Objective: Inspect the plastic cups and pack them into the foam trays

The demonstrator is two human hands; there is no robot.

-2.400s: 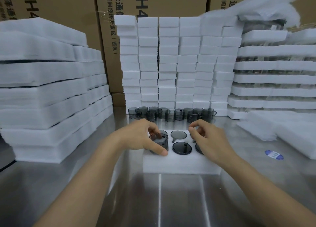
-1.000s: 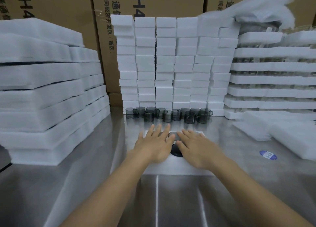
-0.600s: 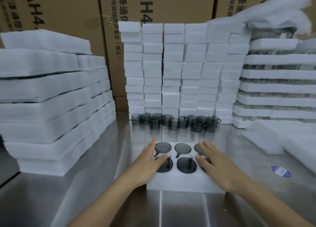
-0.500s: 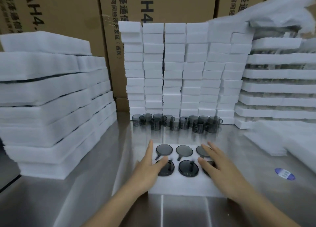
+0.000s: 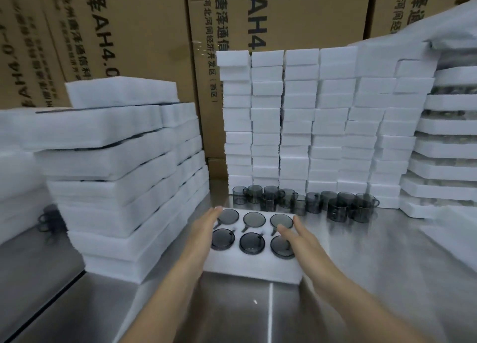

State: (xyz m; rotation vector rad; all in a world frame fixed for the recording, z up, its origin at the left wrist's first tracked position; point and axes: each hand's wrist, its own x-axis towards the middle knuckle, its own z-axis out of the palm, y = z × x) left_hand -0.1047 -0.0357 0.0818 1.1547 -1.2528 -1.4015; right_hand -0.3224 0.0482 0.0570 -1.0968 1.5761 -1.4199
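A white foam tray (image 5: 247,269) lies on the steel table in front of me, its pockets holding several smoky grey plastic cups (image 5: 252,242) seen from above. My left hand (image 5: 204,233) lies along the tray's left side with straight fingers. My right hand (image 5: 300,239) lies at the tray's right side, fingers straight, its fingertips over the right-hand cups. Behind the tray stands a row of loose grey cups (image 5: 335,207) with handles.
Stacked foam trays (image 5: 124,187) rise at the left, close to the tray. Columns of small foam blocks (image 5: 309,126) stand behind the cups, with more stacked foam (image 5: 444,162) at the right. Cardboard boxes (image 5: 296,15) form the back wall. The steel table (image 5: 387,278) stretches right.
Both hands moved apart from the tray's top to its left and right sides. The view has swung left, so the tray sits closer to the left stack.
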